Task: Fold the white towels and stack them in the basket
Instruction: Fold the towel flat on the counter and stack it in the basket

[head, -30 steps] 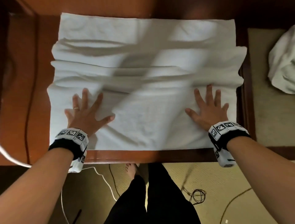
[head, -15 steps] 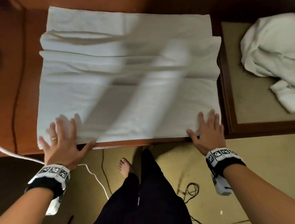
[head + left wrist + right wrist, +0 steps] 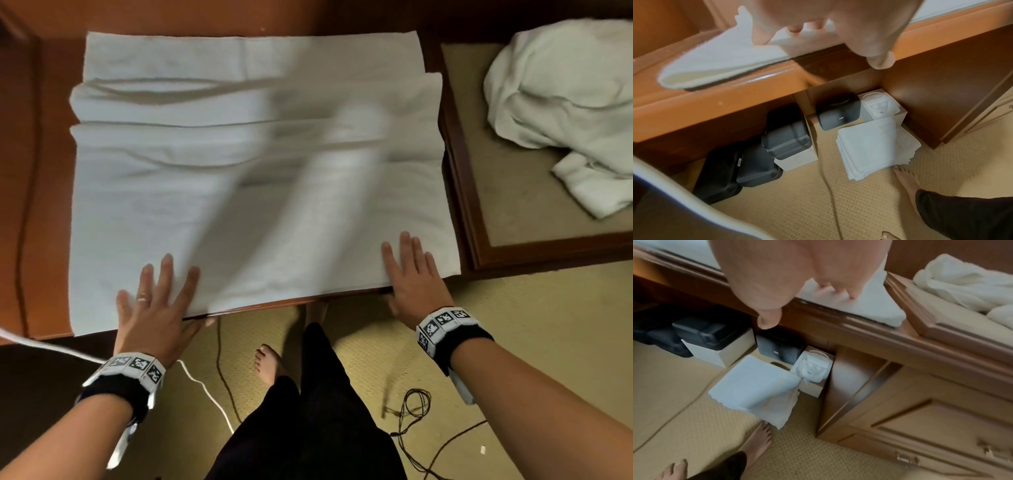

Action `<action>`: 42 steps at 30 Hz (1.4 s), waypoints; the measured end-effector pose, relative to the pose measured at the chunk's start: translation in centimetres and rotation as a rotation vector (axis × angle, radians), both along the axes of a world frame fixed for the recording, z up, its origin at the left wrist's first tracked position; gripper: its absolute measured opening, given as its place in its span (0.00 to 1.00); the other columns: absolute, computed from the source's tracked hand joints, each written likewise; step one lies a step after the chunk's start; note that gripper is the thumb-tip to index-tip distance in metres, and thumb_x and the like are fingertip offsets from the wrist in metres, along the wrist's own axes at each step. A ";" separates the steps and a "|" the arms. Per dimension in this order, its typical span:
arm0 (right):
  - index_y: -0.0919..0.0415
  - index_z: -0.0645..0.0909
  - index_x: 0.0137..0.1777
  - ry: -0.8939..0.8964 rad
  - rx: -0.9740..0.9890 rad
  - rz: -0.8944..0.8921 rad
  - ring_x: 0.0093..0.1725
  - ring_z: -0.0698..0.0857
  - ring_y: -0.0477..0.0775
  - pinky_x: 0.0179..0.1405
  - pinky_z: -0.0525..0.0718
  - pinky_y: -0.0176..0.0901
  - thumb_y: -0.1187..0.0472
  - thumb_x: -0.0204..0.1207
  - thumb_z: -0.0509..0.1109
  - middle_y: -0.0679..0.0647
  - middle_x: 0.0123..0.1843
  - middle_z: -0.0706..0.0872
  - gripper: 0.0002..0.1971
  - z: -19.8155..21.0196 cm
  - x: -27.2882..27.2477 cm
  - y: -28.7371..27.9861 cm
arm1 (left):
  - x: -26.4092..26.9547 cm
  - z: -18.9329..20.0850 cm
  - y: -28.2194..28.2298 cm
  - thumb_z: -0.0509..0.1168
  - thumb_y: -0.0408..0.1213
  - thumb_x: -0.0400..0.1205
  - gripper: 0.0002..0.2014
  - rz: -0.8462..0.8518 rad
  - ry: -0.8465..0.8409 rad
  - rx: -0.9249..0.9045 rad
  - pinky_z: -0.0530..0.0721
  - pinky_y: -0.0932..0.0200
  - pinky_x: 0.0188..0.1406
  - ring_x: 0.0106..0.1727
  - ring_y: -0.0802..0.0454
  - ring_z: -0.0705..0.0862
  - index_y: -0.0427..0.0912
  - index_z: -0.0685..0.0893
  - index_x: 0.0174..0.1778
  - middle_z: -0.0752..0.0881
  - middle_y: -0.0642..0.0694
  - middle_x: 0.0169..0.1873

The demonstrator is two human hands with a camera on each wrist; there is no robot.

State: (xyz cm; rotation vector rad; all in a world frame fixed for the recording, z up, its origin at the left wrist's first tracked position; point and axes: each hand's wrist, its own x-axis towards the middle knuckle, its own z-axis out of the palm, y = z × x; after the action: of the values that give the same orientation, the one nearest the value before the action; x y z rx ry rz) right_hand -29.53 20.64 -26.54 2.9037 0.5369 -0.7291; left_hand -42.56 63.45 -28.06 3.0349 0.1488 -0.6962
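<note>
White terry covers most of the wooden desk (image 3: 51, 192) in the head view: we see the towel (image 3: 239, 178) spread flat, rumpled into ridges toward the desk's far side, its near hem lying along the desk's near edge. Our left hand (image 3: 154, 308) lies with fingers straight and spread on the hem near the towel's left corner, the thumb hanging off the desk's near edge; our right hand (image 3: 409, 277) lies flat, fingers together, on the right corner. Half a second ago both hands sat at about the same hem; a second ago they pressed further in from the desk's edge, so they have slid back toward us. To the right of the desk a crumpled towel (image 3: 561, 102) sits on a framed tray (image 3: 507, 246). From the left wrist we see straight fingers (image 3: 795, 29) on the towel above the desk's lip, and under the desk a folded stack of towels (image 3: 869, 146) on the carpet beside dark cases (image 3: 785, 134). From the right wrist, the fingertips (image 3: 838, 290) press the towel's corner at the desk's edge; the folded stack (image 3: 756, 386) lies below.
</note>
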 end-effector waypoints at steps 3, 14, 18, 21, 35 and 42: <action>0.59 0.44 0.87 -0.051 -0.022 0.047 0.84 0.51 0.75 0.79 0.57 0.63 0.68 0.71 0.73 0.73 0.86 0.47 0.50 -0.6 -1.2 -0.6 | -1.5 0.3 0.1 0.66 0.55 0.80 0.45 0.012 0.004 -0.016 0.65 0.21 0.72 0.86 0.31 0.53 0.59 0.47 0.88 0.45 0.42 0.89; 0.58 0.77 0.62 0.083 -0.270 0.060 0.57 0.86 0.61 0.51 0.82 0.50 0.67 0.80 0.61 0.57 0.58 0.84 0.13 7.5 2.4 0.2 | 0.5 6.7 2.6 0.62 0.37 0.84 0.11 0.199 0.133 -0.021 0.82 0.51 0.58 0.62 0.42 0.85 0.48 0.86 0.59 0.86 0.45 0.63; 0.59 0.83 0.59 0.350 -0.346 0.100 0.62 0.85 0.60 0.58 0.82 0.46 0.67 0.78 0.64 0.59 0.62 0.86 0.12 9.0 2.3 -0.8 | 0.4 8.5 3.1 0.63 0.31 0.79 0.15 0.190 0.344 -0.137 0.71 0.67 0.29 0.31 0.56 0.78 0.46 0.74 0.26 0.80 0.50 0.28; 0.57 0.83 0.55 0.272 -0.322 0.074 0.62 0.84 0.59 0.59 0.82 0.45 0.67 0.78 0.62 0.58 0.62 0.85 0.11 10.0 3.1 -1.4 | 0.9 9.6 3.8 0.64 0.26 0.74 0.18 0.208 0.382 -0.202 0.66 0.64 0.24 0.24 0.57 0.70 0.45 0.69 0.20 0.71 0.52 0.20; 0.52 0.74 0.37 -0.050 -0.156 -0.069 0.56 0.85 0.65 0.54 0.86 0.53 0.72 0.72 0.63 0.60 0.51 0.87 0.12 11.5 16.8 1.7 | 12.9 14.8 7.0 0.64 0.39 0.82 0.07 0.319 -0.029 -0.031 0.79 0.53 0.38 0.38 0.46 0.84 0.50 0.83 0.38 0.85 0.50 0.34; 0.53 0.79 0.43 -0.046 -0.103 -0.052 0.57 0.85 0.65 0.53 0.84 0.51 0.71 0.73 0.62 0.59 0.54 0.87 0.11 9.8 24.2 3.7 | 18.9 12.6 8.9 0.63 0.35 0.80 0.06 0.364 -0.075 0.044 0.78 0.51 0.38 0.36 0.41 0.82 0.50 0.81 0.40 0.83 0.47 0.33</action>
State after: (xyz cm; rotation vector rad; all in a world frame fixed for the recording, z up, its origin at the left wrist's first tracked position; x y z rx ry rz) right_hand -5.32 24.31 -16.71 2.8404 0.4081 -0.6732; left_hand -23.66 72.31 -15.45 2.9435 0.7008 -0.5540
